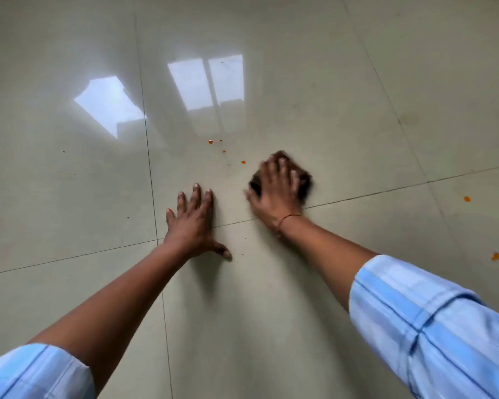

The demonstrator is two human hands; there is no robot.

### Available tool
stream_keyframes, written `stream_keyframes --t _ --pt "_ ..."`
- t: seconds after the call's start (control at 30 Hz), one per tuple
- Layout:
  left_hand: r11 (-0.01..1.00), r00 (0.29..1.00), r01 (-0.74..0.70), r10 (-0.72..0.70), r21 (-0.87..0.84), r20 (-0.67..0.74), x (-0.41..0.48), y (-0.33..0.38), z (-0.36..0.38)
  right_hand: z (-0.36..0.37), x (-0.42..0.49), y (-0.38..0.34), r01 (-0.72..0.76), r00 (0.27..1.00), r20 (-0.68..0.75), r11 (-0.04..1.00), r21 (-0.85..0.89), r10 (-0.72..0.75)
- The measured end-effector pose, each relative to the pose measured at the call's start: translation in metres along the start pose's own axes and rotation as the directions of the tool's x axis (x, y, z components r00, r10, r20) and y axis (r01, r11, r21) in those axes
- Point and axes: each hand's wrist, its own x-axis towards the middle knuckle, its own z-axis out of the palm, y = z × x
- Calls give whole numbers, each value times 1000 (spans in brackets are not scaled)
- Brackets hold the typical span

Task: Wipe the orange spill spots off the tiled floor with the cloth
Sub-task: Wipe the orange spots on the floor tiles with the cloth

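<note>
Nearest the camera, two rolled-up sleeves (432, 326) in pale blue cloth with thin darker stripes are framing the view, bare forearms reaching out from them over the floor (271, 326). The floor is made of large, smooth, glossy tiles in a greyish beige, split by thin dark grout lines, and it is mirroring bright window shapes (206, 83) farther off.

The left hand (195, 226) is lying flat and released, palm down, fingers spread and thumb stuck out, holding nothing and leaning on the tile just left of the cloth (300, 180).

The right hand (275, 191) is pressing down on the cloth with fingers spread over its top; a thin cord band (288, 218) is circling that wrist. The cloth is a small, dark brown, crumpled wad, soft-edged and blurred, sitting on the floor just beyond a grout line, with only its far and right edges showing past the fingers.

The spots (243, 162) are tiny, irregular orange flecks. One cluster is lying just beyond and to the left of the cloth, apart from it. More flecks (495, 256) are scattered well to the right of the cloth, near the frame's edge.
</note>
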Motion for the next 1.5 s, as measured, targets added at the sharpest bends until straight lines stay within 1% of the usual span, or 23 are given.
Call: stream_keyframes --t 0.07,0.13,0.17,0.23,0.3,0.37,0.43,0.53,0.6,0.67,0.7,0.73,0.8,0.9,0.93,1.03,1.07,1.17,1.23,1.3,1.37,1.4,1.5 --pt "1000 1000 -10 10 -22 -13 0 -2 1 10 -22 -19 233 970 83 972 -40 -229" --pt "999 1000 -16 15 -39 -18 -2 -3 1 12 -54 8 359 930 115 929 -89 -349" --pt "999 1000 -17 16 -51 -22 -2 -4 2 7 -56 29 354 934 98 928 -112 -344" --pt "997 1000 -13 12 -77 -22 -2 -4 3 -6 -25 50 203 979 58 969 -144 -197" --pt "995 1000 -15 13 -98 -19 -1 -3 6 -17 27 27 45 999 7 996 -81 -45" --pt "995 1000 -15 12 -100 -26 0 -4 7 -12 55 -24 118 993 21 992 -40 -117" --pt "995 999 -17 14 -95 -36 1 -5 7 -2 49 -53 325 943 84 945 -45 -321" --pt "996 999 -28 24 -82 -43 -1 -4 7 -6 39 -16 508 860 122 854 -111 -496" --pt "996 999 -24 21 -86 -43 -1 -4 7 -18 69 -12 437 898 102 893 -111 -427" --pt "996 999 -29 25 -87 -41 0 -4 9 -23 105 -44 266 961 72 964 11 -266" --pt "996 999 -33 29 -86 -42 0 -4 9 -22 114 -64 235 968 75 971 54 -238" --pt "995 999 -30 27 -90 -37 1 -5 9 -20 117 -83 261 960 86 963 68 -267" --pt "995 999 -32 28 -93 -39 0 -5 7 -17 107 -88 413 900 130 910 42 -415" --pt "995 999 -34 32 -98 -26 -1 -4 5 -24 95 -42 610 781 206 791 -46 -590" --pt "995 999 -32 30 -97 -23 -2 -3 5 -28 100 -35 610 783 212 789 -75 -585" --pt "995 1000 -27 25 -96 -17 -2 -3 4 -23 109 -55 456 885 138 887 -75 -444" --pt "995 1000 -24 23 -101 -12 -2 -4 4 -18 101 -63 430 899 127 901 -64 -420" --pt "995 1000 -19 18 -102 -13 -3 -2 5 -8 58 -38 556 827 149 828 -74 -543" --pt "995 1000 -10 9 -94 -9 -2 -2 4 -10 46 -7 554 829 162 827 -100 -535" --pt "996 1000 -2 2 -86 -1 -3 -1 2 -11 46 -4 404 912 124 908 -109 -391" --pt "997 1000 0 1 -83 4 -3 -1 2 -3 33 -25 304 951 83 949 -86 -297" --pt "997 1000 -5 5 -83 4 -4 -1 1 2 17 -32 338 940 81 938 -81 -331" --pt "997 1000 -20 19 -77 -15 -5 0 -2 7 -30 -13 568 818 184 817 -102 -546"
